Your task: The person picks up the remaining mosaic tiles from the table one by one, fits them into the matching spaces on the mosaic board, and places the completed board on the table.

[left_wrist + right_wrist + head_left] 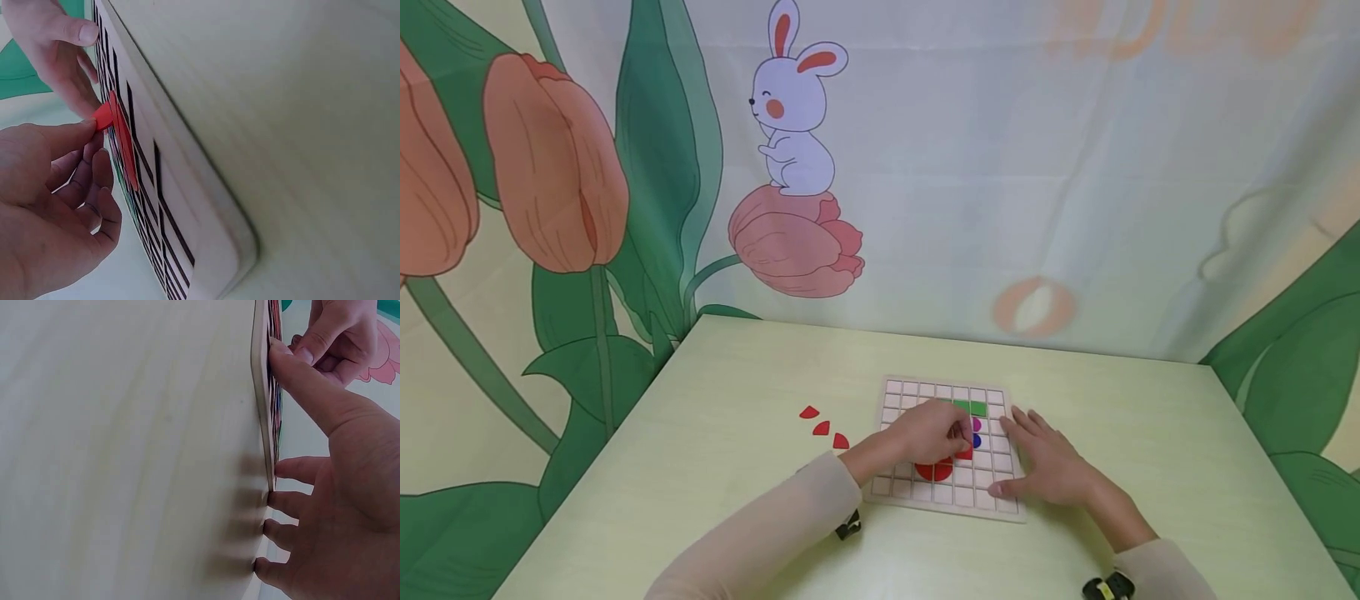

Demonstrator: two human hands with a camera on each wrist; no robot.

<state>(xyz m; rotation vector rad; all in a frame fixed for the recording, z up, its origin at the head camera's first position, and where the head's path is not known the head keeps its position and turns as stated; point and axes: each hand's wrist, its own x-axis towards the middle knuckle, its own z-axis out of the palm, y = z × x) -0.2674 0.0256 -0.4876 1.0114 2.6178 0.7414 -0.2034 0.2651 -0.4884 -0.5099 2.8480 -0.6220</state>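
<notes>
My left hand (931, 431) is over the middle of a wooden grid board (981, 479). Between its thumb and fingertips it pinches a small red piece (102, 117), tilted against the board's surface in the left wrist view. Just below that hand, red curved pieces (934, 472) lie in the grid. My right hand (1051, 461) rests at the board's right side, thumb on the near corner area and fingers spread along the edge. A green piece (970, 408), a magenta piece (977, 425) and a blue piece (977, 441) sit on the board, partly covered by my left hand.
Left of the board, three loose red wedge-shaped pieces lie on the pale table (760, 383): a far one (808, 412), a middle one (822, 428) and a near one (841, 441) close to my left forearm. A printed curtain (925, 167) hangs behind the table.
</notes>
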